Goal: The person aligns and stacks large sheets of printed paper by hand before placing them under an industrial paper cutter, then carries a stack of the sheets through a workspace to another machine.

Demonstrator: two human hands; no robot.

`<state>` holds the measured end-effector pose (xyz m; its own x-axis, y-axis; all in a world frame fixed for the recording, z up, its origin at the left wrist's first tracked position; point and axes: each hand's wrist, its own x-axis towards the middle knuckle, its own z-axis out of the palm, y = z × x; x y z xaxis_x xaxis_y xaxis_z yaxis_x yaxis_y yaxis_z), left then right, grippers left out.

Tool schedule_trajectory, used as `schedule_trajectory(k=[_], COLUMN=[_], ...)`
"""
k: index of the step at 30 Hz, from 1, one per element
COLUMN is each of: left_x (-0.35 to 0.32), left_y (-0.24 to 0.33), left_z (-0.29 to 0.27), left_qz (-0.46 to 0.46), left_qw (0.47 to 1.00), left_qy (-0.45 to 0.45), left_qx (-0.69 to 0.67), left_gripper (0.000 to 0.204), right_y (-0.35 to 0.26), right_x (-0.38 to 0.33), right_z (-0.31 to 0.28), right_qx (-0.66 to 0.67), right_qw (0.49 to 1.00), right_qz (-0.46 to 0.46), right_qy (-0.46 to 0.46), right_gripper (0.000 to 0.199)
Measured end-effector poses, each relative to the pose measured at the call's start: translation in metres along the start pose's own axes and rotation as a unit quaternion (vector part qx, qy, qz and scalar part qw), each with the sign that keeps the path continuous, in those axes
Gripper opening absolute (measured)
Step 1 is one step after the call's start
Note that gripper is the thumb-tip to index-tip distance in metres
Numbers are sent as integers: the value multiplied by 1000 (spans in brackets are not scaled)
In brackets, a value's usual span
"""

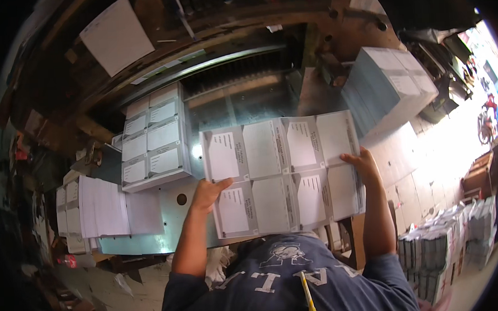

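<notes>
Grey printed sheets (284, 173), a stack with 8 panels showing on top, are held level above the metal table (152, 236) with the left hand (207, 194) closed on the left edge, thumb on top, and the right hand (364, 163) closed on the right edge, a 2-sided grip that seems meant to keep the stack flat and square. Left of the sheets, a cut pile (152, 141) sits on the table with loose white paper (102, 205) beyond; right of the sheets stands a tall wrapped block (389, 83), with bundles (440, 252) lower down.
</notes>
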<state>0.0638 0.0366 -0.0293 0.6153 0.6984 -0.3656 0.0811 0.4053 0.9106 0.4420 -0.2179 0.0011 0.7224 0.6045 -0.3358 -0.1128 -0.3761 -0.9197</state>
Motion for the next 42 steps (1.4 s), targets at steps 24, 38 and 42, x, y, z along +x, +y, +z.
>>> schedule_trajectory(k=[24, 38, 42], left_x=[34, 176, 164], left_y=[-44, 117, 89], left_z=[-4, 23, 27], left_qz=[-140, -17, 243], left_qw=[989, 806, 791], left_qy=[21, -52, 182], left_qx=[37, 590, 531], left_gripper=[38, 63, 83], right_y=[70, -24, -11], right_x=[79, 196, 179], right_z=[16, 166, 162], right_qx=[-562, -50, -20], right_qw=[802, 878, 939], right_qz=[-184, -23, -62], right_qy=[80, -475, -338], right_gripper=[88, 73, 56])
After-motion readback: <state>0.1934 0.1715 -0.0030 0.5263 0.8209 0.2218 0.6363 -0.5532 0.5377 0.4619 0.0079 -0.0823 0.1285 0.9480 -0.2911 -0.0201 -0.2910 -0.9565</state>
